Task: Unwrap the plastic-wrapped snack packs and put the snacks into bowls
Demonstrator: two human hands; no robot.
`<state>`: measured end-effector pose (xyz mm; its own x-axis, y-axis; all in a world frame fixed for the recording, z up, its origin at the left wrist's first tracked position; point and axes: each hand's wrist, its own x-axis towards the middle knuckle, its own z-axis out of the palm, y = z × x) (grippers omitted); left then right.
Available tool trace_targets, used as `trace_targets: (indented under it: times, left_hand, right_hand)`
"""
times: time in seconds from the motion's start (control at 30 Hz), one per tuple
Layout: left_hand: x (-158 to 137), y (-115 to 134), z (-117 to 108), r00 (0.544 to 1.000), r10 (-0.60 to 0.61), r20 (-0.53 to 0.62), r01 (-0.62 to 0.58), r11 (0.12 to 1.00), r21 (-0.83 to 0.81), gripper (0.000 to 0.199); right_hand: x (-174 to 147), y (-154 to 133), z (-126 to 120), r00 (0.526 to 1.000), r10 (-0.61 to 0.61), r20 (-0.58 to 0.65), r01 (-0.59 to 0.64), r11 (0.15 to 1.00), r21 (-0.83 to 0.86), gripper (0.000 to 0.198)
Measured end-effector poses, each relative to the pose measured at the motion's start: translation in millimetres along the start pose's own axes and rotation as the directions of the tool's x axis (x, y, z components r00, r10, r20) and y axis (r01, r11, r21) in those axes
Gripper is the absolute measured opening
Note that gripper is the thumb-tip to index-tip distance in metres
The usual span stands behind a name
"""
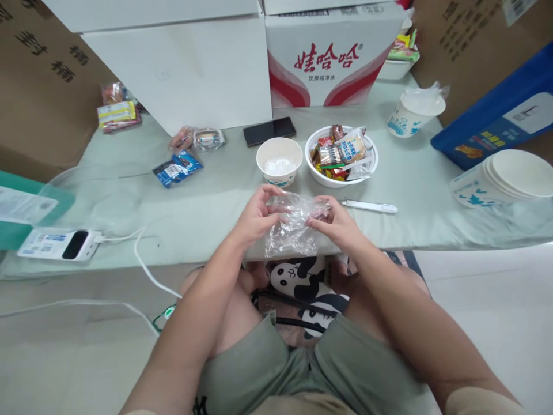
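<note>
A crumpled sheet or bag of clear plastic film (294,227) is stretched between my two hands at the table's near edge. My left hand (260,216) grips its left side, fingers bent around it. On the other side, my right hand (332,219) pinches the film between thumb and fingers. Just beyond them stands a paper cup (279,164) with something whitish and see-through inside. To its right sits a white bowl (372,164) heaped with small wrapped snacks (339,153). A white-handled utility knife or similar tool (371,206) lies beside my right hand.
A black phone (268,131) lies before the white carton (317,63). Wrapped snacks (177,168) lie at left, near a white power bank (60,244) with a cable (147,271). At right are stacked paper cups (496,178), a film-lined cup (415,112) and a blue box (488,109).
</note>
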<state>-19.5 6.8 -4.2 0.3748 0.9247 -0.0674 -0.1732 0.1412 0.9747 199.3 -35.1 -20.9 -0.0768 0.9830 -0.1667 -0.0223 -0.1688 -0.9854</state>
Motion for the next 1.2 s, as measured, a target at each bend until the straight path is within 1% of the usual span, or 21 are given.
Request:
trace_targets:
  times: [0.07,0.1,0.2,0.27,0.37,0.43,0.5,0.6,0.67,0.73,0.8,0.87,0.93,0.97,1.0,1.03,1.07,1.1,1.13,1.17,1.2]
  left_hand:
    - [0.4,2.2,-0.7,0.998,-0.028,-0.063,0.024,0.998,-0.066,0.06]
    - [0.4,3.6,-0.6,0.996,-0.077,-0.052,0.073,0.994,-0.078,0.06]
    - [-0.3,7.5,2.2,0.968,-0.242,0.061,0.242,0.97,0.007,0.037]
    - [-1.0,9.1,5.3,0.969,-0.245,0.047,0.241,0.968,0.068,0.023]
    - [-1.9,11.4,7.8,0.971,-0.238,-0.017,0.239,0.966,0.097,0.021]
    - [-2.3,13.9,7.4,0.953,-0.304,0.009,0.301,0.948,0.098,0.029]
    - [-2.6,17.2,6.1,0.94,-0.338,0.033,0.338,0.941,0.028,0.034]
    - [-1.9,21.6,3.6,0.944,-0.324,0.059,0.33,0.935,-0.131,0.027]
    - [-0.3,22.1,1.7,0.935,-0.332,0.126,0.349,0.923,-0.16,0.025]
    - [2.2,19.4,0.1,0.936,-0.325,0.137,0.34,0.935,-0.101,0.031]
    - [5.0,13.9,-0.8,0.96,-0.27,0.068,0.27,0.963,0.011,0.028]
    - [7.2,7.3,-0.7,0.983,-0.181,-0.008,0.18,0.977,0.115,0.024]
    - [7.4,2.3,0.7,0.993,-0.059,-0.107,0.081,0.973,0.214,0.029]
    - [6.4,0.9,2.1,0.981,0.042,-0.19,0.018,0.953,0.302,0.029]
    - [4.6,0.4,4.1,0.949,0.171,-0.265,-0.047,0.906,0.42,0.027]
    - [2.0,0.5,6.7,0.906,0.303,-0.297,-0.1,0.832,0.545,0.024]
    - [-1.1,1.1,9.9,0.868,0.411,-0.279,-0.144,0.746,0.651,0.019]
    - [-4.4,1.6,13.6,0.853,0.473,-0.222,-0.185,0.671,0.718,0.015]
    - [-7.4,1.9,17.7,0.866,0.479,-0.146,-0.226,0.633,0.74,0.014]
    - [-9.9,1.6,21.7,0.896,0.438,-0.07,-0.257,0.641,0.723,0.017]
    - [-11.5,0.7,25.5,0.93,0.368,-0.012,-0.263,0.687,0.677,0.023]
  right_hand:
    - [-0.6,-2.6,1.2,1.0,0.014,0.018,-0.014,1.0,-0.017,0.035]
    - [-1.2,-4.2,1.5,1.0,0.004,0.005,-0.004,1.0,-0.003,0.032]
    - [-3.7,-8.8,2.0,1.0,-0.012,-0.02,0.012,1.0,0.026,0.033]
    - [-4.9,-10.5,2.1,0.999,-0.021,0.032,0.022,0.998,-0.055,0.032]
    - [-5.7,-10.6,2.7,0.995,-0.038,0.09,0.051,0.988,-0.146,0.024]
    - [-6.2,-11.0,3.8,0.997,-0.013,0.081,0.018,0.998,-0.053,0.022]
    - [-6.9,-13.2,5.0,0.997,0.022,0.07,-0.03,0.992,0.12,0.026]
    - [-8.3,-20.1,4.9,0.996,0.036,0.078,-0.059,0.945,0.323,0.022]
    - [-8.7,-24.7,2.5,0.996,0.024,0.085,-0.053,0.933,0.357,0.019]
    - [-8.1,-26.8,-0.6,0.999,-0.013,0.04,0.002,0.964,0.264,0.026]
    - [-6.5,-25.5,-2.8,0.999,-0.04,-0.013,0.041,0.998,0.045,0.037]
    - [-4.1,-21.9,-3.2,0.999,-0.025,-0.048,0.018,0.991,-0.131,0.033]
    - [-1.9,-18.3,-2.4,0.996,0.005,-0.087,-0.019,0.988,-0.153,0.03]
    - [-1.0,-17.1,-1.8,0.993,0.007,-0.115,-0.024,0.989,-0.146,0.036]
    - [-0.5,-16.5,-1.3,0.99,0.001,-0.142,-0.023,0.988,-0.154,0.04]
    - [-0.3,-16.4,-0.7,0.987,-0.012,-0.16,-0.017,0.984,-0.178,0.038]
    - [-0.5,-16.8,-0.1,0.986,-0.028,-0.164,-0.007,0.978,-0.209,0.031]
    - [-1.1,-17.4,0.7,0.987,-0.043,-0.154,0.006,0.973,-0.233,0.025]
    - [-2.0,-18.0,1.8,0.991,-0.053,-0.126,0.022,0.971,-0.237,0.021]
    - [-3.1,-18.6,3.3,0.995,-0.059,-0.085,0.039,0.974,-0.222,0.019]
    - [-4.4,-18.9,5.0,0.997,-0.063,-0.035,0.055,0.979,-0.194,0.019]
